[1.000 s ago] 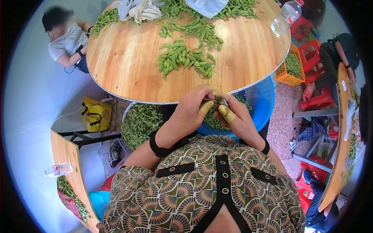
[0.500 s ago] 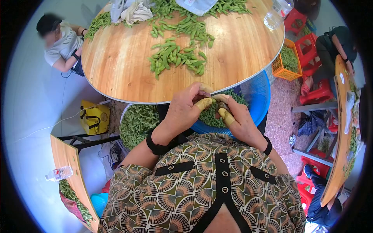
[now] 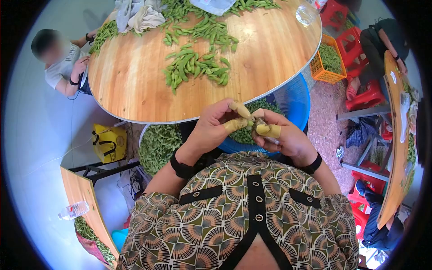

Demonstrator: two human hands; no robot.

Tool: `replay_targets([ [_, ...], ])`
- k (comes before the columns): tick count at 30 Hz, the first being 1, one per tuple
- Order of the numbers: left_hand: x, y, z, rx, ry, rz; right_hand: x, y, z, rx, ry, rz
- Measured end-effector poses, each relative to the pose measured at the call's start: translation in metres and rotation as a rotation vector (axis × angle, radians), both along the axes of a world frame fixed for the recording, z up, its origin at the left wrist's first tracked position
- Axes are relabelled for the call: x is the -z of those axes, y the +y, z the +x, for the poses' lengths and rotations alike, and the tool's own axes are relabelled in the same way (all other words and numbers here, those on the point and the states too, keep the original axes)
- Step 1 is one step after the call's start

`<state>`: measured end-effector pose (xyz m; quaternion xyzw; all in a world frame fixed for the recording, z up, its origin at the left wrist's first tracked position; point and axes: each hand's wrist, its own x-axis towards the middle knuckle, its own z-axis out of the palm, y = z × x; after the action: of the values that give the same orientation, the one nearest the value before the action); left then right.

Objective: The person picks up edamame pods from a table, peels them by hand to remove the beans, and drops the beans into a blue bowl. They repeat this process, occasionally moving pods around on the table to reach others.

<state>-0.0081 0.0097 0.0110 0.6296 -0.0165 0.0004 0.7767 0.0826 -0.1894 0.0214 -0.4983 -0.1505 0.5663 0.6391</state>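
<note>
My left hand (image 3: 216,123) and my right hand (image 3: 284,132) meet just off the near edge of the round wooden table (image 3: 135,90). Yellowish covers sit on the thumbs and some of the fingertips. Between the two sets of fingertips is a small green edamame pod (image 3: 250,122), mostly hidden, pinched from both sides. Beneath my hands stands a blue plastic basket (image 3: 298,105) with shelled green beans (image 3: 243,136) in it. A loose pile of edamame pods (image 3: 191,67) lies on the tabletop beyond.
Left of the basket is a container of emptied-looking pods (image 3: 159,146). A yellow bag (image 3: 109,143) stands by the table's left side. One person (image 3: 65,63) sits at far left. An orange crate (image 3: 327,76) and red stools (image 3: 369,96) occupy the right.
My left index finger has lifted and straightened somewhat. My right hand has turned, bringing its thumb across toward the left fingertips. The whole view has shifted slightly.
</note>
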Motion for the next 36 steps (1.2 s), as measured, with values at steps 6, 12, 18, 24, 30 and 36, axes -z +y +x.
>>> replay_targets([
  [6, 0.011, -0.004, 0.0, 0.046, -0.054, -0.171, 0.022, -0.003, 0.001, 0.011, 0.449, 0.2],
  [12, 0.003, -0.006, -0.005, -0.066, -0.196, 0.26, 0.017, 0.003, -0.005, 0.054, 0.372, 0.146],
  [18, 0.008, -0.02, -0.002, -0.324, -0.46, 0.766, 0.019, 0.016, -0.017, 0.212, -0.132, 0.029],
  [24, 0.012, -0.025, 0.001, -0.361, -0.478, 0.748, 0.026, 0.021, -0.013, 0.331, 0.222, 0.105],
  [30, -0.014, 0.018, -0.039, -0.266, -0.118, 1.063, 0.051, -0.007, -0.002, 0.339, -0.38, -0.258],
  [36, -0.043, 0.025, -0.019, 0.02, -0.164, 1.26, 0.127, -0.027, 0.001, 0.201, -1.114, -0.331],
])
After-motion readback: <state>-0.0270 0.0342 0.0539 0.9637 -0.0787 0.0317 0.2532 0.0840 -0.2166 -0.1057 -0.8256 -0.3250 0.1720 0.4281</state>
